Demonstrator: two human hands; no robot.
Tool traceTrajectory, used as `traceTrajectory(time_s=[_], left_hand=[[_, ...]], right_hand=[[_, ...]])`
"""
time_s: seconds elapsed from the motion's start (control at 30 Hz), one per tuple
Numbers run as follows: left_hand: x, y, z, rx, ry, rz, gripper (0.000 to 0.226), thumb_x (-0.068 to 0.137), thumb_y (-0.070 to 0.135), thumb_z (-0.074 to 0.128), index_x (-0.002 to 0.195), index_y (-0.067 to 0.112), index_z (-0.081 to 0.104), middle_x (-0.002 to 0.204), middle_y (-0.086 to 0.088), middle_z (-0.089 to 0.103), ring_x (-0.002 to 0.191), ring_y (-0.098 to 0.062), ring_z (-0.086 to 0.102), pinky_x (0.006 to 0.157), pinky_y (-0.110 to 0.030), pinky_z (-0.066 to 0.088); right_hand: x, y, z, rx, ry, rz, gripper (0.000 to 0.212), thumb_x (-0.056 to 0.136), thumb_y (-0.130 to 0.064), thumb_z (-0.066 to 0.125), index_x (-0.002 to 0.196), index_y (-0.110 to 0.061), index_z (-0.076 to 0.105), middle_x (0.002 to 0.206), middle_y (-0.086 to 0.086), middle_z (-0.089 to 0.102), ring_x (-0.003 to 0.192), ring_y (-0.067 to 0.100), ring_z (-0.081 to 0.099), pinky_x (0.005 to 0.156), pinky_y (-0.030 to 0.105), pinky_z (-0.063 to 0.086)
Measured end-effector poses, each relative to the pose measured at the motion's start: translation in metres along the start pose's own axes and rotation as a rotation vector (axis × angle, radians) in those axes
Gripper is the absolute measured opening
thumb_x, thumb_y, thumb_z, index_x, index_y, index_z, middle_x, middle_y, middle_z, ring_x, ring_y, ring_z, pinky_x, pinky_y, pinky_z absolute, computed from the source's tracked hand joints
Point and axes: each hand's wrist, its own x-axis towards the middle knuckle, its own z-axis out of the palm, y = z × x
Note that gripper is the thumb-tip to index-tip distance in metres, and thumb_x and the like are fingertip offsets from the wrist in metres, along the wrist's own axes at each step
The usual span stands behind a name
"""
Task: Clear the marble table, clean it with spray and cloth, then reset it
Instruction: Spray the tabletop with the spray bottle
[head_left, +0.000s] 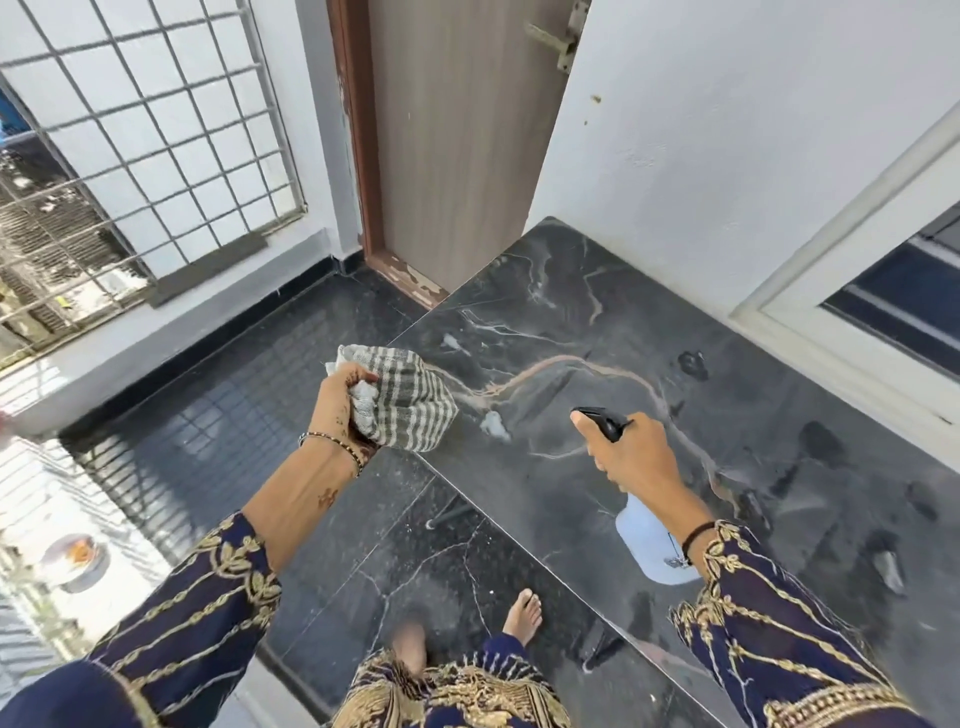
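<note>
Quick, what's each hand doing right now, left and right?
Left hand: grips the bunched striped cloth at the marble table edge.
Right hand: holds the spray bottle, finger on its black trigger head.

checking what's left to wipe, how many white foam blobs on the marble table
2: one foam blob by the edge beyond the cloth, one between cloth and spray bottle; thinner spray may be invisible.

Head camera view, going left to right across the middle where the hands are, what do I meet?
In order: left hand, striped cloth, white blob on the marble table, right hand gripping the spray bottle.
</note>
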Motion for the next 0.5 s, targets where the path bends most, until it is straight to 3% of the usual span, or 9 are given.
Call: traceTrajectory(time_s=[0.07, 0.17, 0.23, 0.37, 0.43, 0.5], left_hand=[[0.004, -0.001, 0.006, -0.002, 0.017, 0.007, 0.013, 0.077, 0.016, 0.048, 0.085, 0.012, 0.057, 0.098, -0.012, 0.065, 0.089, -0.030, 0.064, 0.097, -0.049, 0.048], [0.009, -0.003, 0.015, -0.017, 0.011, 0.012, 0.012, 0.078, 0.016, 0.049, 0.086, 0.013, 0.057, 0.099, -0.011, 0.064, 0.091, -0.029, 0.063, 0.096, -0.048, 0.049], [0.014, -0.007, 0.023, -0.017, -0.004, 0.006, 0.017, 0.078, 0.016, 0.048, 0.091, 0.012, 0.058, 0.099, -0.011, 0.065, 0.089, -0.029, 0.065, 0.089, -0.045, 0.053], [0.023, -0.015, 0.047, 0.009, -0.013, -0.027, 0.040, 0.066, 0.019, 0.059, 0.105, 0.015, 0.057, 0.116, -0.014, 0.061, 0.106, -0.033, 0.062, 0.098, -0.053, 0.047], [0.030, -0.021, 0.063, 0.024, -0.014, -0.030, 0.035, 0.068, 0.018, 0.058, 0.102, 0.014, 0.059, 0.115, -0.015, 0.064, 0.107, -0.035, 0.063, 0.097, -0.054, 0.047], [0.035, -0.027, 0.078, 0.024, -0.009, -0.012, 0.016, 0.075, 0.016, 0.054, 0.089, 0.012, 0.061, 0.098, -0.012, 0.068, 0.089, -0.032, 0.067, 0.085, -0.047, 0.055]], right_hand=[[0.005, 0.005, -0.007, 0.000, 0.039, 0.016, 0.076, 0.074, -0.082, 0.057, 0.074, -0.007, 0.070, 0.066, 0.008, 0.072, 0.053, 0.025, 0.067, 0.053, 0.036, 0.059], [0.013, 0.003, -0.025, 0.192, 0.026, 0.013, 0.056, 0.088, -0.057, 0.067, 0.071, -0.004, 0.073, 0.060, 0.004, 0.074, 0.037, 0.018, 0.058, 0.049, 0.035, 0.054], [0.021, 0.002, -0.035, 0.234, 0.043, -0.005, 0.051, 0.090, -0.052, 0.068, 0.072, -0.004, 0.072, 0.057, 0.002, 0.073, 0.038, 0.020, 0.062, 0.051, 0.037, 0.056], [0.060, 0.006, -0.042, 0.232, 0.182, 0.041, 0.062, 0.083, -0.064, 0.067, 0.075, -0.003, 0.072, 0.060, 0.007, 0.072, 0.046, 0.018, 0.067, 0.047, 0.034, 0.059], [0.084, 0.013, -0.046, 0.204, 0.222, 0.045, 0.075, 0.073, -0.081, 0.061, 0.074, -0.006, 0.070, 0.069, 0.012, 0.072, 0.056, 0.027, 0.070, 0.053, 0.042, 0.061], [0.101, 0.012, -0.053, 0.211, 0.222, 0.032, 0.071, 0.077, -0.077, 0.060, 0.068, -0.007, 0.068, 0.069, 0.013, 0.073, 0.054, 0.030, 0.067, 0.053, 0.039, 0.059]])
